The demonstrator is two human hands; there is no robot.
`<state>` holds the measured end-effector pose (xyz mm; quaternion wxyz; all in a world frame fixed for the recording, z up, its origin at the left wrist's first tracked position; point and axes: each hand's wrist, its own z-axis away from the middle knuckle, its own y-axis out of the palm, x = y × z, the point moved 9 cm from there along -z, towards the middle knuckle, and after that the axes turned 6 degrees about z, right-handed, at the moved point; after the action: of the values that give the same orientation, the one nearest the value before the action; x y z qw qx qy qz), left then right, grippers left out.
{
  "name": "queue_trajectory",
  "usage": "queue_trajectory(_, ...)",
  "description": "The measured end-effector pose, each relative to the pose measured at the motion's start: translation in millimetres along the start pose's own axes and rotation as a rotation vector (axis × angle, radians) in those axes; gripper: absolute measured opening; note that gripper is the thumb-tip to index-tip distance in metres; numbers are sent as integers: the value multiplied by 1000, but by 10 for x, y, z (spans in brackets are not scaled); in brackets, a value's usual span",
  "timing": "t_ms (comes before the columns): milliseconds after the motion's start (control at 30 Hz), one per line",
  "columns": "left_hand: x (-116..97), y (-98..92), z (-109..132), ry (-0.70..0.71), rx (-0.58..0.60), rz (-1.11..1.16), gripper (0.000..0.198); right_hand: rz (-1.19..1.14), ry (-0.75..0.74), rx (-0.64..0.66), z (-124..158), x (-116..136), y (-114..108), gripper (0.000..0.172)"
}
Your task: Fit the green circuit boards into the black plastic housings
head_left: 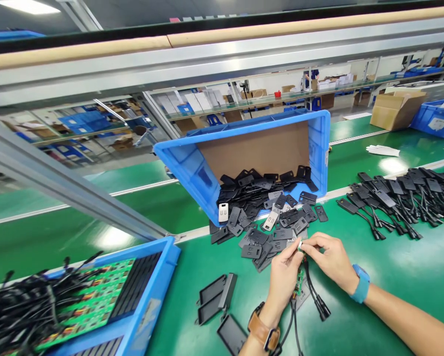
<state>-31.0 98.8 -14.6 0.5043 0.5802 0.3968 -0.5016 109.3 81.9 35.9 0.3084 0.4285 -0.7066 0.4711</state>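
My left hand [283,282] and my right hand [329,259] meet over the green bench, fingers pinched together on a small green circuit board with black cables [311,289] hanging from it. A brown watch strap sits on my left wrist, a blue band on my right. Just beyond my fingers lies a heap of black plastic housing shells [277,232] spilling from a tilted blue crate [192,168]. Three loose black shells [216,299] lie left of my left hand.
A blue bin [158,296] at the lower left holds green circuit boards with black cables. Finished black units with cables [400,200] lie in a row at the right. White gloves [383,150], a cardboard box [396,109] and another blue crate [435,118] sit farther back.
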Motion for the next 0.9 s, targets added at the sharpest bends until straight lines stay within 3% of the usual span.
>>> queue_trajectory(367,22,20,4,-30,-13,93,41,-1,-45,37,-45,6,29,16)
queue_trajectory(667,92,-40,-6,-77,-72,189,51,-128,47,52,-192,-277,-37,15)
queue_trajectory(900,81,120,9,-72,68,228,53,-43,-45,61,-153,-141,41,14)
